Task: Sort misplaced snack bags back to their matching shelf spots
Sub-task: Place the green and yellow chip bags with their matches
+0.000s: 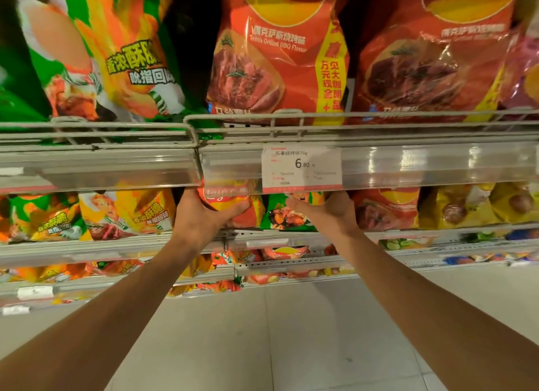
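My left hand [201, 215] grips a red Lay's BBQ chip bag [226, 199] on the second shelf, thumb curled across its front, just under the upper shelf's price rail. My right hand [326, 211] reaches in beside it with the thumb out to the left, touching a green snack bag [284, 215]; its fingers are hidden behind the rail, so its grip is unclear. More red BBQ bags [385, 206] stand to the right on that shelf. Green-and-orange bags [128, 212] stand to the left.
The upper shelf holds large green bags [116, 55] on the left and large red BBQ bags [277, 49] on the right behind a wire guard [320, 119]. A price tag [302, 168] hangs on the rail. Yellow bags [466, 204] sit far right. Lower shelves and pale floor lie below.
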{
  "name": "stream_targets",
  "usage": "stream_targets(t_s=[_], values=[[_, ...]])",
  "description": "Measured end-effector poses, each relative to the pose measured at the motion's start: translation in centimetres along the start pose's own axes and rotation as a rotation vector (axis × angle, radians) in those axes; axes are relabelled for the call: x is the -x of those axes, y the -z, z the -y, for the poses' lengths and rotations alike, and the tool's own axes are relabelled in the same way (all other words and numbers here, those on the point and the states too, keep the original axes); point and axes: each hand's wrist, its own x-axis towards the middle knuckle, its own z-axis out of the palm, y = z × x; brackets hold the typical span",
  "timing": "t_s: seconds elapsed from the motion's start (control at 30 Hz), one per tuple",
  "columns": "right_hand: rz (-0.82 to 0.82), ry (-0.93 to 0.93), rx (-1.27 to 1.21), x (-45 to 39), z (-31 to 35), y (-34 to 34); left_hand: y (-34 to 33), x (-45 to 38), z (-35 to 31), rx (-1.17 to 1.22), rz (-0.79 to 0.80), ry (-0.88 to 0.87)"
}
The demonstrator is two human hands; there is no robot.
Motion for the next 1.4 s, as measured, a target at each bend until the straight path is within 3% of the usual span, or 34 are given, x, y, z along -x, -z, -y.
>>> stream_targets(t_s=[0.63,1.1,1.4], values=[[0.086,-0.104,0.022,5.9,1.7,5.1,-0.2,0.1,-0.7,0.143,-0.042,0.208],[0.181,-0.109,-0.01,6.1,0.1,5.2,0.5,1.7,-2.0,0.16,-0.129,0.115],[0.275,-0.061,0.053,8.7,-0.8,5.1,0.4,1.1,-2.6,0.274,-0.11,0.22]])
